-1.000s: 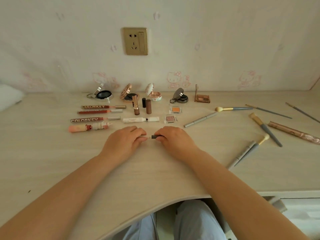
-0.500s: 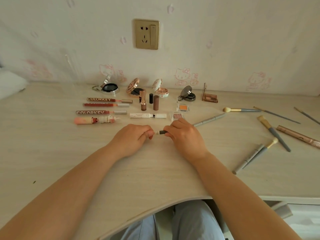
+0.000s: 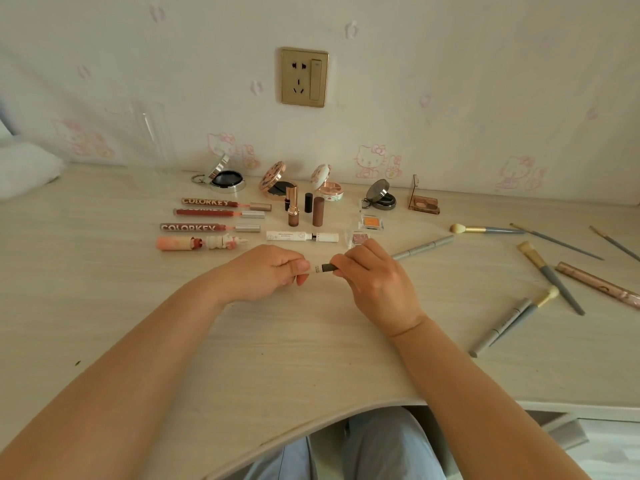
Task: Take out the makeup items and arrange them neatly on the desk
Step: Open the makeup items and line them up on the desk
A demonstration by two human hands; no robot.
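A small white tube with a dark cap (image 3: pixel 321 269) is held between both hands just above the desk (image 3: pixel 104 306). My left hand (image 3: pixel 266 271) grips its white end, my right hand (image 3: pixel 374 282) pinches the dark cap. Behind them lie three lip glosses (image 3: pixel 221 213), a pink figure-capped tube (image 3: pixel 201 242), a white tube (image 3: pixel 302 236), upright lipsticks (image 3: pixel 304 209) and two small eyeshadow pans (image 3: pixel 367 229). Several open compacts (image 3: pixel 227 178) and a small palette (image 3: pixel 424 201) stand along the wall.
Grey-handled brushes (image 3: pixel 550 275) and pens (image 3: pixel 502 323) lie scattered on the right, with a pink wrapped stick (image 3: pixel 599 285). A wall socket (image 3: pixel 304 77) sits above the desk. The curved front edge is near my lap. A white cloth (image 3: pixel 24 171) lies far left.
The hands have lifted slightly and drawn apart, showing more of the tube's white body and dark cap between them. The camera has tilted and shifted a little.
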